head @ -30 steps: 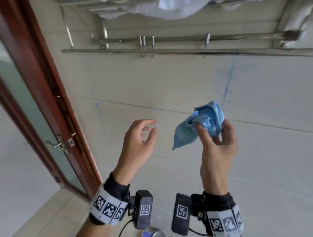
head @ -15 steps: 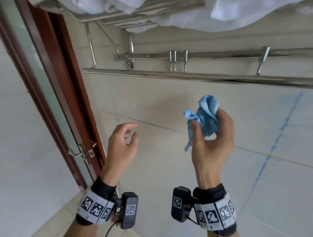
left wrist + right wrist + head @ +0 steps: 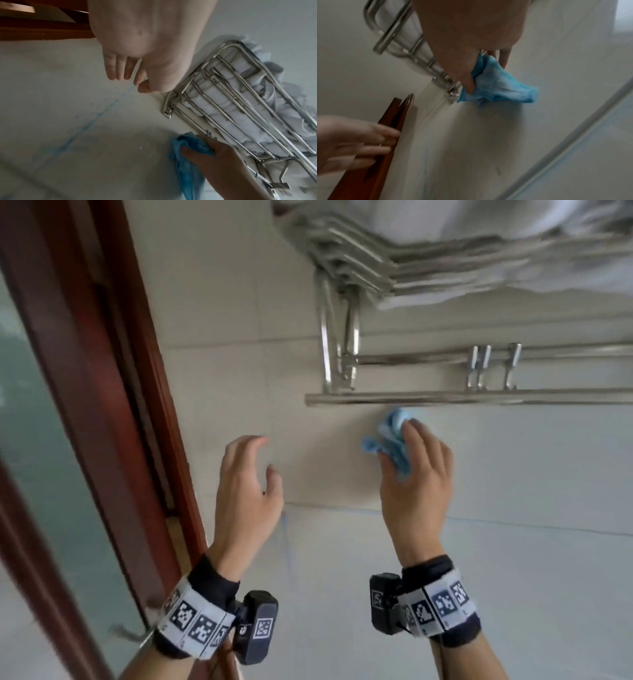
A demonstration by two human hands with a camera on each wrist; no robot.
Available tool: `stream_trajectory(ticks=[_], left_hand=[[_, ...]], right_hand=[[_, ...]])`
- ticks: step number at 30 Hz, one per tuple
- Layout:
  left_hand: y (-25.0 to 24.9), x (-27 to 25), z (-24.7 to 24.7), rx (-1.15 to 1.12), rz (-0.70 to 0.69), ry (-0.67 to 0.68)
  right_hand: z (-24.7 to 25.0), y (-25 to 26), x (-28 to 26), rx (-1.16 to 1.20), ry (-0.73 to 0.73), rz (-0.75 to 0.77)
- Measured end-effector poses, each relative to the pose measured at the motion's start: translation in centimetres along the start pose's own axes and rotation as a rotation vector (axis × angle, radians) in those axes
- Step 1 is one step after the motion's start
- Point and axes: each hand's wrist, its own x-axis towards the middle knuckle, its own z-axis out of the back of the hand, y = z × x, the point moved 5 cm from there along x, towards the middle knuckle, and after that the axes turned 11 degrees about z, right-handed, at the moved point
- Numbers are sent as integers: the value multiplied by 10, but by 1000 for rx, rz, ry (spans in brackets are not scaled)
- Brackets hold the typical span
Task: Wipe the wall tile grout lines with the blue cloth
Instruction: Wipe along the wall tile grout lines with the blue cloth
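My right hand [image 3: 407,453] [image 3: 481,65] grips a bunched blue cloth [image 3: 390,440] [image 3: 498,86] [image 3: 187,159] and presses it against the pale tiled wall [image 3: 531,460] just under the steel towel bar [image 3: 462,398]. Thumb and fingers pinch the wad, and a loose tail hangs down. My left hand [image 3: 250,467] [image 3: 130,75] hovers to the left, fingers relaxed, holding nothing. Grout lines smeared with blue [image 3: 287,542] [image 3: 96,119] run below and beside the hands.
A steel towel rack [image 3: 376,282] [image 3: 240,115] with white towels juts out above the cloth, with several hooks [image 3: 479,368] under it. A red-brown door frame [image 3: 113,392] with frosted glass [image 3: 41,460] stands at the left, close to my left hand.
My right hand has gone from holding the cloth in the air to pressing it on the wall under the bar. The view has swung left and up. My left hand stays empty.
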Motion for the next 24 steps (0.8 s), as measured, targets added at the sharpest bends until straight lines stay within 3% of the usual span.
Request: stream_trajectory(ticks=[5, 9, 14, 16, 19, 24], left_hand=[[32, 81, 39, 148, -81, 21], [28, 134, 48, 169, -262, 64], [21, 186, 47, 202, -370, 3], [29, 198, 40, 202, -366, 4], [43, 205, 30, 234, -405, -24], [54, 209, 28, 232, -479, -56]], right_hand=[[-75, 70, 7, -111, 113, 197], [-112, 120, 31, -139, 223, 365], [-114, 171, 99, -197, 74, 475], [-112, 178, 134, -247, -8, 490], [-119, 171, 169, -279, -10, 492], [-142, 150, 146, -363, 7, 588]])
